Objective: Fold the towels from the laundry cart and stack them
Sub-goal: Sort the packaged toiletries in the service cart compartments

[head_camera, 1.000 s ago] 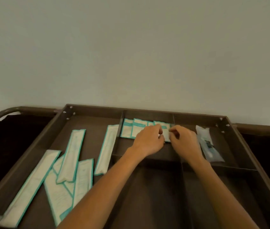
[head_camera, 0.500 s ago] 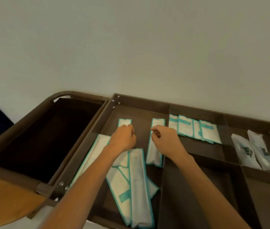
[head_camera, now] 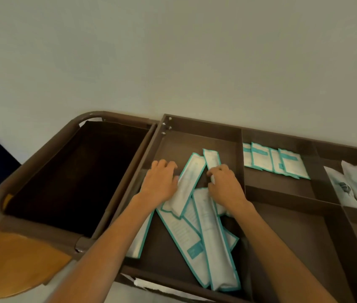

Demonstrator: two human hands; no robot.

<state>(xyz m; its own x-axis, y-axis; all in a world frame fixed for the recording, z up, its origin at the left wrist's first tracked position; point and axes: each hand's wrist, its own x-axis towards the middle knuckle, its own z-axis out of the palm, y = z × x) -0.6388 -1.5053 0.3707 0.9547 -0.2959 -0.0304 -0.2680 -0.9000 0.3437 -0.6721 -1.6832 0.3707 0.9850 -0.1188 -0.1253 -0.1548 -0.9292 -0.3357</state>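
Observation:
No towel shows in this view. The brown cart's top tray (head_camera: 242, 136) is split into compartments. Several long white packets with teal edges (head_camera: 214, 248) lie in a loose heap in its left compartment. My left hand (head_camera: 161, 182) sits with curled fingers over the left edge of one tilted long packet (head_camera: 191, 171), thumb against it. My right hand (head_camera: 224, 185) grips the lower end of another long packet (head_camera: 211, 157), which points away from me.
The cart's dark open bin (head_camera: 74, 182) lies left of the tray inside a rounded brown frame. Small teal-edged sachets (head_camera: 282, 164) fill the middle back compartment, and clear-wrapped items (head_camera: 350, 189) lie at the right. A wooden surface (head_camera: 9, 263) shows at lower left, a pale wall behind.
Both hands moved from the small sachets to the left compartment. The two long packets that lay straight now lie tilted, pulled toward the heap. The view swung left.

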